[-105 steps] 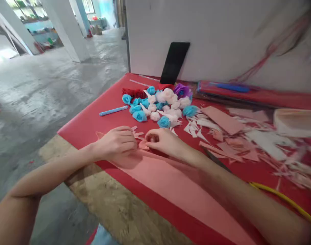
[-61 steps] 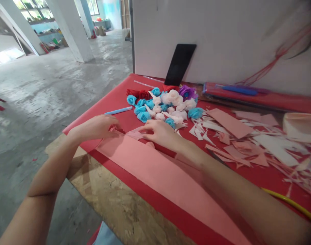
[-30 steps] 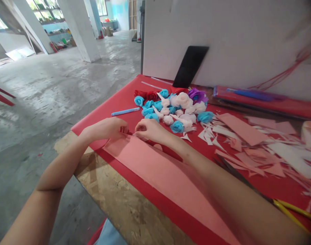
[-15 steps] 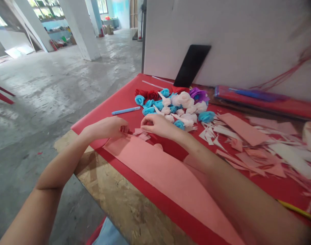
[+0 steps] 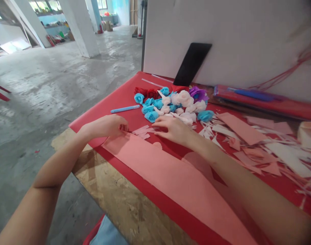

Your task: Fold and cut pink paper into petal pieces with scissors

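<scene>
A long sheet of pink paper (image 5: 155, 163) lies along the near edge of the red-covered table. My left hand (image 5: 105, 125) rests on the far left end of this sheet, its fingers curled in at the paper's edge; the fingertips are partly hidden. Small pale pink paper strips (image 5: 142, 131) lie just beyond the sheet, between my two hands. To their right is my right hand (image 5: 174, 130), thumb and fingers apart, with the end of a strip reaching toward the gap. A small rounded pink piece (image 5: 157, 145) sticks out from the sheet's far edge.
Blue, white, red and purple paper flowers (image 5: 183, 98) are heaped behind my right hand. A light blue pen (image 5: 125, 109) lies left of them. Pink and white paper scraps (image 5: 262, 149) cover the right side. A black panel (image 5: 192, 64) leans on the white wall (image 5: 234, 37).
My right hand has drawn back to the right from the small strips, and its fingers have parted. One strip now points toward it. My left hand stays at the sheet's end.
</scene>
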`<state>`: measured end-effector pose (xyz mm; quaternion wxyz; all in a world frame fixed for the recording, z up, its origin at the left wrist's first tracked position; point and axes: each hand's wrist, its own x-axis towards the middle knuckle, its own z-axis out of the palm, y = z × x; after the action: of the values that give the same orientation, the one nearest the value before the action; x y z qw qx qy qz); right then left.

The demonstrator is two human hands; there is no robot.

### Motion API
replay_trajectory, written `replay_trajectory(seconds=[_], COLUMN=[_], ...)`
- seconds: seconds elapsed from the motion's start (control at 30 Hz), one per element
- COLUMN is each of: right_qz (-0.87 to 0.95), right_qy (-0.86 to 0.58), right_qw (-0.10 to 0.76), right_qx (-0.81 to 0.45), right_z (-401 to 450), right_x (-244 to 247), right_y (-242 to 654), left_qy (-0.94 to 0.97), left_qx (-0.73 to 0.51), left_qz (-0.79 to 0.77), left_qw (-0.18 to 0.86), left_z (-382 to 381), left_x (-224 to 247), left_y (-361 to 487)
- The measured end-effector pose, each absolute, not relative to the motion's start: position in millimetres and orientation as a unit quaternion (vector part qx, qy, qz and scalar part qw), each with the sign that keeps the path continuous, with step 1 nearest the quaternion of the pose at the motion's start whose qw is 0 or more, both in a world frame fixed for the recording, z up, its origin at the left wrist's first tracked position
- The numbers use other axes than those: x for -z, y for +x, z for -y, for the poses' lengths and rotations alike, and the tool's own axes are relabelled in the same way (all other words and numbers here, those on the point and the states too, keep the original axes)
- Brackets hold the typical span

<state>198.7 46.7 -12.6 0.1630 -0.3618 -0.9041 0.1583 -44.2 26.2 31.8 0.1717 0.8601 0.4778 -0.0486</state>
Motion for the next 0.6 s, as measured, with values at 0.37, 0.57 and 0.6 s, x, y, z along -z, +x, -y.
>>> replay_trajectory(seconds=[0.37,0.57,0.6], right_qz=[0.938,0.922,0.919], right_qy=[-0.318,-0.333,-0.334], right_qw=[0.125,0.183,0.197], right_qx=[-0.063,-0.068,-0.075], right_z=[-41.0,-38.8,-38.0], right_x=[18.5,18.3,17.6], right_y=[190.4,190.2,190.4], left_qy=[0.875,0.893,0.893], left_qx=[0.022,-0.183,-0.208], left_qz=[-0.457,-0.400,-0.390], left_qw=[0.159,0.097,0.087], left_z=[-22.5,-22.0,-21.7], left_x=[-35.6,-16.8,-12.2], left_y=[-39.4,-23.5,-20.6])
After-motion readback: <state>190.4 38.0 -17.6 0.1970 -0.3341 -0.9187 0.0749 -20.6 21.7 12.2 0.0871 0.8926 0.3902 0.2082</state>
